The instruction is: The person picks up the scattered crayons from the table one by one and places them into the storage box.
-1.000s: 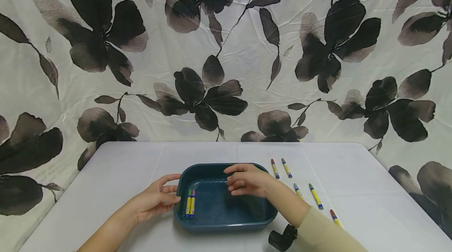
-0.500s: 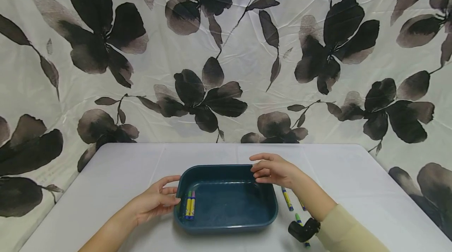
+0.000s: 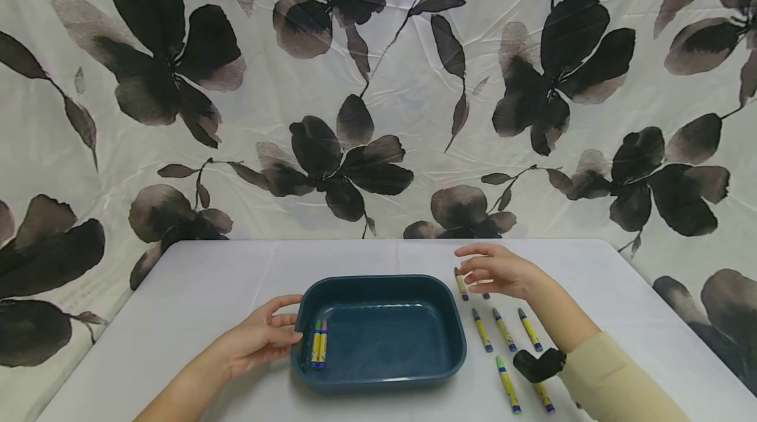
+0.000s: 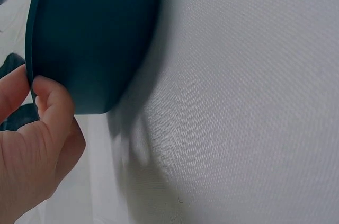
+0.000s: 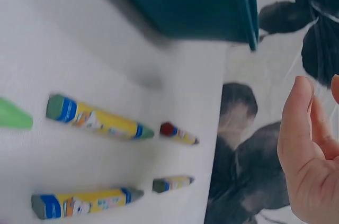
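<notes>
My left hand (image 3: 257, 336) pinches the left rim of a dark teal tray (image 3: 390, 343); the left wrist view shows thumb and finger on either side of the tray's edge (image 4: 32, 38). Two yellow-wrapped crayons, a green one (image 3: 315, 343) and a purple one (image 3: 322, 344), lie side by side at the tray's left end. Holding nothing, my right hand (image 3: 497, 271) hovers with loosely bent fingers above a red-brown crayon (image 3: 460, 284) and a partly hidden crayon (image 3: 486, 295) beyond the tray's right side. In the right wrist view, a green-tipped crayon (image 5: 100, 118) lies nearer the camera.
More crayons lie on the white table right of the tray, among them a light green one (image 3: 508, 384) and a dark green one (image 3: 529, 329). A black wrist camera (image 3: 539, 364) partly covers another crayon (image 3: 544, 398). Behind the table hangs a floral cloth (image 3: 378, 80).
My right hand has moved right from over the tray to above the far crayons, uncovering the tray's right end. My left hand keeps its hold on the rim.
</notes>
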### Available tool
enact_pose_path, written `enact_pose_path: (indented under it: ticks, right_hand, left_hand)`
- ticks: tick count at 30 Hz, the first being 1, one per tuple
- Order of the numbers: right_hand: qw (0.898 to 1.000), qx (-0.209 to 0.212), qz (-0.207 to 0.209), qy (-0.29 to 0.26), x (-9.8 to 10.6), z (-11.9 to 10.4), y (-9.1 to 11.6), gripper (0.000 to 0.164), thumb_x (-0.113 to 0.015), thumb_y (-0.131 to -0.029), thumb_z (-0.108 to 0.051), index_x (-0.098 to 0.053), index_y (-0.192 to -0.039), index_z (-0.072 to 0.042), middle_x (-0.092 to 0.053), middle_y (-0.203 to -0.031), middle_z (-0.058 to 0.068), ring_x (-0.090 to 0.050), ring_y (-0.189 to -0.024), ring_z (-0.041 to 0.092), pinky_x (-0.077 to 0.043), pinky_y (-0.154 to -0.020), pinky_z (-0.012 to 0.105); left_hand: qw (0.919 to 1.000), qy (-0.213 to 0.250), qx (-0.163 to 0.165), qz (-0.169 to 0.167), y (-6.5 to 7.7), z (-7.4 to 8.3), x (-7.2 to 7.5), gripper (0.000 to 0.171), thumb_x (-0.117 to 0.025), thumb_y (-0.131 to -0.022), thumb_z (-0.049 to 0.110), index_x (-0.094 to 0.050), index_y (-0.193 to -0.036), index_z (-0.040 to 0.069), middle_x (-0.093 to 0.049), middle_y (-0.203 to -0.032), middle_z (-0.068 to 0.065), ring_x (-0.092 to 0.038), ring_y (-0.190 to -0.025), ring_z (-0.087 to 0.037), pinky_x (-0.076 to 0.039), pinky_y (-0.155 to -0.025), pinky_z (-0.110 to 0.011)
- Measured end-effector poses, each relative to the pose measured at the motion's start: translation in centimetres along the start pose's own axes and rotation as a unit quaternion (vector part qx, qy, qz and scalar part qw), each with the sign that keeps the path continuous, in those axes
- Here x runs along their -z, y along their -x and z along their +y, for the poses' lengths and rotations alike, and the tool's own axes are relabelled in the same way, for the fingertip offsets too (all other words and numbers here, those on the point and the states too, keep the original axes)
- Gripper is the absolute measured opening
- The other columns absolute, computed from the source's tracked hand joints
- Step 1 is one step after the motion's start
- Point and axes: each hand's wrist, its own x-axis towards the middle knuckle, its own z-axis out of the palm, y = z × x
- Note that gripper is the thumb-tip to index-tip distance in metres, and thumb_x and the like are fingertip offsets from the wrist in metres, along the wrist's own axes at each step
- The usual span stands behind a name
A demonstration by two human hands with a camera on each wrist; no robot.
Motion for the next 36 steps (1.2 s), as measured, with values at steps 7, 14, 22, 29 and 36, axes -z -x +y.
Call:
enact_pose_path:
  ticks: [7,14,22,29,36]
  right_hand:
    - [0.999,-0.015,0.032,-0.015,1.6,0.6,-0.3,0.036,-0.056,-0.088,-0.003,-0.049,-0.123,-0.001,-0.061,-0.087,0.007,-0.061,-0.070,0.013,-0.054,-0.066,0.027]
    - [0.997,-0.027,0.066,-0.003,2.7,1.7,-1.1,0.041,-0.057,-0.088,-0.004,-0.045,-0.127,0.003,-0.062,-0.090,0.008,-0.062,-0.073,0.015,-0.054,-0.071,0.031]
    - [0.993,-0.051,0.109,0.000,3.4,3.2,-1.7,0.050,-0.057,-0.087,-0.003,-0.038,-0.133,0.006,-0.061,-0.091,0.009,-0.060,-0.070,0.015,-0.054,-0.068,0.028]
    - [0.990,-0.061,0.124,0.023,3.9,4.0,-2.1,0.049,-0.058,-0.088,-0.003,-0.039,-0.132,0.006,-0.062,-0.092,0.009,-0.059,-0.070,0.014,-0.053,-0.067,0.026]
    - [0.985,-0.084,0.147,0.044,4.6,4.7,-2.5,0.048,-0.060,-0.087,-0.002,-0.041,-0.130,0.006,-0.060,-0.082,0.006,-0.058,-0.067,0.014,-0.052,-0.064,0.026]
  left_hand:
    - [1.0000,0.005,-0.002,-0.004,0.0,0.0,0.0,0.078,-0.058,-0.083,-0.010,-0.011,-0.144,0.001,-0.047,-0.107,-0.012,-0.055,-0.085,-0.016,-0.050,-0.072,-0.027]
    - [1.0000,0.006,0.001,-0.002,0.1,0.0,0.1,0.079,-0.059,-0.083,-0.010,-0.011,-0.145,0.002,-0.047,-0.108,-0.012,-0.055,-0.087,-0.016,-0.050,-0.073,-0.027]
    - [1.0000,0.003,-0.002,-0.001,0.1,-0.2,0.1,0.079,-0.060,-0.083,-0.008,-0.012,-0.145,0.002,-0.045,-0.108,-0.012,-0.053,-0.087,-0.017,-0.049,-0.074,-0.028]
    - [1.0000,0.005,-0.002,-0.001,0.2,-0.3,0.1,0.078,-0.059,-0.083,-0.009,-0.012,-0.145,0.002,-0.047,-0.110,-0.013,-0.054,-0.088,-0.018,-0.049,-0.073,-0.028]
    - [1.0000,0.005,-0.004,-0.005,0.0,-0.2,0.1,0.078,-0.058,-0.084,-0.009,-0.011,-0.145,0.002,-0.047,-0.108,-0.012,-0.054,-0.086,-0.016,-0.048,-0.072,-0.027]
